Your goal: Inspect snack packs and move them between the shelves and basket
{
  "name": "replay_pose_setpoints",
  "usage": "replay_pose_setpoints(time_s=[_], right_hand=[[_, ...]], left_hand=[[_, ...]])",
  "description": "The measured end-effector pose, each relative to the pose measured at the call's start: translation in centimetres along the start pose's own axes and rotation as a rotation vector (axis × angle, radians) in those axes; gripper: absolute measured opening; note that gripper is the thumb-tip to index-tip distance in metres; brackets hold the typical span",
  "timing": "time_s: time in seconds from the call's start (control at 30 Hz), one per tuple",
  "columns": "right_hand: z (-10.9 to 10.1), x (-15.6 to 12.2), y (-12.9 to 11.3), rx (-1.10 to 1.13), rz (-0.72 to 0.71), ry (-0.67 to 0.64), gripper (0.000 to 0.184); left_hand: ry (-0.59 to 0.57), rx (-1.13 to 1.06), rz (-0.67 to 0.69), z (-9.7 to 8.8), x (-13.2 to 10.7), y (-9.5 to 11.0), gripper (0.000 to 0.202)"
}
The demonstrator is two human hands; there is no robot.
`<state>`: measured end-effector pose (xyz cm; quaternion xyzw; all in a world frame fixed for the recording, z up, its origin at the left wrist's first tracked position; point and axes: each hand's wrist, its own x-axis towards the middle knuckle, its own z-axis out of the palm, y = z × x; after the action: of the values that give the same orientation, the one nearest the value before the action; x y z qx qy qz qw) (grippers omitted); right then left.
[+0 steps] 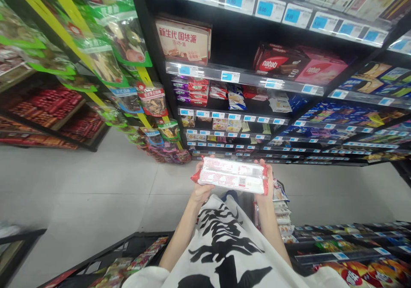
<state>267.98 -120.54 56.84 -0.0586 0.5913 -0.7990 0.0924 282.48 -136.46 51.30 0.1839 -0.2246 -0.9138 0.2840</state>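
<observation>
A long white snack packet (229,174) with red crimped ends is held level in front of my body, its printed back facing up. Small red text, a barcode and a square code show on it. My left hand (202,185) grips the left end, thumb along the near edge. At the other end my right hand (268,183) is closed round the red edge, with some fingers hidden behind the packet. Below it is my white shirt (221,241) with a black pattern.
Ahead stands a black shelf unit with price tags (230,76), holding boxed wafers (279,61) and a cream box (183,41). Bagged snacks hang on yellow strips (146,76) at left. More packets (282,215) are stacked beside my right arm. Low shelves (334,256) stand close behind.
</observation>
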Motion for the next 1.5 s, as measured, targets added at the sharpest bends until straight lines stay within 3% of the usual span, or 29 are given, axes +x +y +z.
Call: replay_pose_setpoints(time_s=[0.1,0.2,0.27,0.37,0.47,0.57,0.67,0.73,0.87,1.0,1.1,1.23,1.5], right_hand=[[-0.2,0.2,0.8,0.064,0.041,-0.007,0.022],[-0.5,-0.1,1.8,0.164,0.110,-0.056,0.030],[-0.8,-0.5,2.0,0.141,0.143,-0.177,0.037],[-1.3,-0.9,1.4,-0.044,0.083,-0.476,0.051],[-1.5,-0.5,0.6,-0.346,-0.063,-0.757,0.066],[-1.7,0.3,0.5,-0.665,-0.211,-0.863,0.072],[-2.2,1.0,1.2,-0.764,-0.295,-0.778,0.065],[-2.7,1.2,1.9,-0.729,-0.251,-0.671,0.059],[-3.6,1.4,3.4,-0.510,-0.024,-0.389,0.049],[-4.1,1.3,4.5,-0.223,0.309,-0.087,0.059],[-4.1,1.1,4.8,-0.111,0.492,-0.086,0.061],[-3.7,0.5,4.7,-0.131,0.621,-0.125,0.059],[-3.5,0.4,4.9,-0.107,0.623,-0.122,0.052]], left_hand=[[0.045,-0.034,-0.004,0.2,0.5,-0.3,0.074],[0.126,-0.074,-0.014,-0.2,1.2,-0.6,0.069],[0.212,-0.098,-0.042,-0.7,1.8,-0.7,0.062],[0.305,-0.125,-0.071,-1.5,2.4,-0.5,0.049],[0.281,-0.106,-0.118,-2.2,2.4,-0.4,0.041],[0.252,-0.033,-0.196,-2.4,2.1,-0.5,0.036],[0.253,-0.032,-0.237,-2.3,2.0,-0.7,0.035],[0.248,-0.068,-0.240,-2.2,2.1,-0.7,0.037],[0.197,-0.018,-0.193,-2.1,2.3,-0.8,0.039],[0.180,0.190,-0.094,-2.1,2.4,-1.0,0.035],[0.202,0.283,-0.054,-2.0,2.2,-1.1,0.038],[0.207,0.325,-0.025,-1.9,1.9,-1.1,0.039],[0.250,0.239,-0.015,-2.4,2.2,-1.0,0.046]])
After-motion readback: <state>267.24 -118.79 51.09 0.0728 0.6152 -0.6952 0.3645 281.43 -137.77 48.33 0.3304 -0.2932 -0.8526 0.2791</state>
